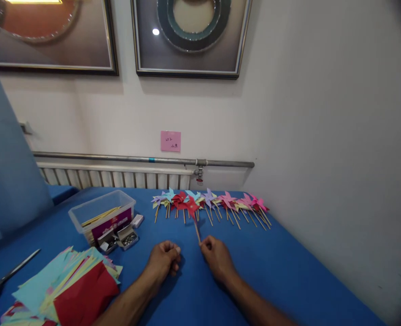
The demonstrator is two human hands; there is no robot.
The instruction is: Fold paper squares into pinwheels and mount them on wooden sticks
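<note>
On the blue counter (288,271), near its middle, the right hand (217,259) pinches the lower end of a thin wooden stick between its fingers (207,245). The stick belongs to a red paper pinwheel (190,207), which lies with its head among the row of finished pinwheels (214,201) lined up along the far edge of the counter, close under the wall. That row mixes purple, light blue, red, yellow and pink heads, their sticks pointing back toward the person.

The left hand (164,259) rests on the counter just beside the right one, fingers curled into a loose fist; whether anything small sits inside it cannot be told.

To the left of the hands stands a clear plastic box (101,213) holding wooden sticks (100,216), with a purple label on its side. Just in front of it are two small open boxes of metal pins (118,238), and a small white eraser-like block (137,221) lies beside the box's right corner. Nearer the person, at the lower left, is a loose stack of coloured paper squares (71,285), a red sheet on top. A pair of scissors (6,276) lies at the far left edge. A pink note (171,141) is stuck to the wall above a radiator (112,177).
</note>
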